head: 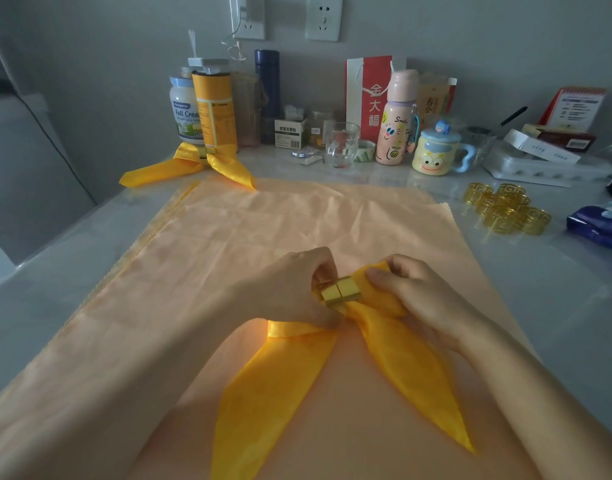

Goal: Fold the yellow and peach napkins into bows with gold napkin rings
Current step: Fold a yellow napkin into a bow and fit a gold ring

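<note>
The peach napkin lies flat under and beyond both hands, with bare table past its side edges. Between the hands, the gold ring sits on the yellow napkin, whose two tails trail back toward the person. The left hand pinches the ring, and the right hand grips the napkin's loop just beside it. Spare rings lie beyond the right hand.

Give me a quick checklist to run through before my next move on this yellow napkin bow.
1. Gold ring around the gathered middle of the yellow napkin: ok.
2. Left hand pinches the ring: ok.
3. Right hand holds the loop beside the ring: ok.
4. Loop on the left side matches: cannot tell, hidden under the left hand.
5. Two tails spread apart toward you: ok.
6. Peach napkin flat underneath, spare rings at your right: ok.
</note>
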Demonstrator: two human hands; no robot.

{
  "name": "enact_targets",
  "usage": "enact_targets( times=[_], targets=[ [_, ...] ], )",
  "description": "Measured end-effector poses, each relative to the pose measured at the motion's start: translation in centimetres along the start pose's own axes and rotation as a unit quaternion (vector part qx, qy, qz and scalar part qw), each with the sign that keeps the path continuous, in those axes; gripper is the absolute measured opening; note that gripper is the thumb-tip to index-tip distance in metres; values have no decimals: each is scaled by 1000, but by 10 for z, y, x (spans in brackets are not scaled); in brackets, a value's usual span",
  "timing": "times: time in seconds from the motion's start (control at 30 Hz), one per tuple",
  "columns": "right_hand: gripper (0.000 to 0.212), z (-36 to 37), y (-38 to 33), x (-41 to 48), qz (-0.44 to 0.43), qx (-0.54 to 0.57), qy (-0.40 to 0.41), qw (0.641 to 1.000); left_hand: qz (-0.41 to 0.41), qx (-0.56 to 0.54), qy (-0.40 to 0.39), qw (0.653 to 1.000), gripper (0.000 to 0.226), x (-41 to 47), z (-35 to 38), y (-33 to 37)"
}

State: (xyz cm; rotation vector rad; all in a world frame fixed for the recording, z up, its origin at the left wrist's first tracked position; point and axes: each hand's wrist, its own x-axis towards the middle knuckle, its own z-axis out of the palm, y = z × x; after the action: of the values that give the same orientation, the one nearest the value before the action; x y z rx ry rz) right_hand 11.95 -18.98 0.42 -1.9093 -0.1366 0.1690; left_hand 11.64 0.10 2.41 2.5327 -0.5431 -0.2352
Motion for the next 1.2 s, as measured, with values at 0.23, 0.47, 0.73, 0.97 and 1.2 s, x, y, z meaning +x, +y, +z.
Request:
enact_targets(
  times=[0.23, 0.47, 0.73, 0.97, 1.2],
  targets=[
    [28, 3, 4, 0, -43, -49, 26, 998, 27, 62, 36, 997, 48, -2, 7, 8],
    [23, -3, 3, 4, -40, -18, 32, 999, -19, 106, -22, 994, 75, -5, -7, 2],
    [18, -6, -4, 5, -4, 186, 51, 981, -41, -259, 70, 963, 62, 0, -38, -22],
    [21, -7, -3, 6, 8, 180, 45, 983, -55, -320, 43, 945, 49, 9, -23, -28],
    [14, -6, -4, 3, -47, 114, 17, 992, 82, -25, 86, 993, 64, -3, -16, 4]
  ],
)
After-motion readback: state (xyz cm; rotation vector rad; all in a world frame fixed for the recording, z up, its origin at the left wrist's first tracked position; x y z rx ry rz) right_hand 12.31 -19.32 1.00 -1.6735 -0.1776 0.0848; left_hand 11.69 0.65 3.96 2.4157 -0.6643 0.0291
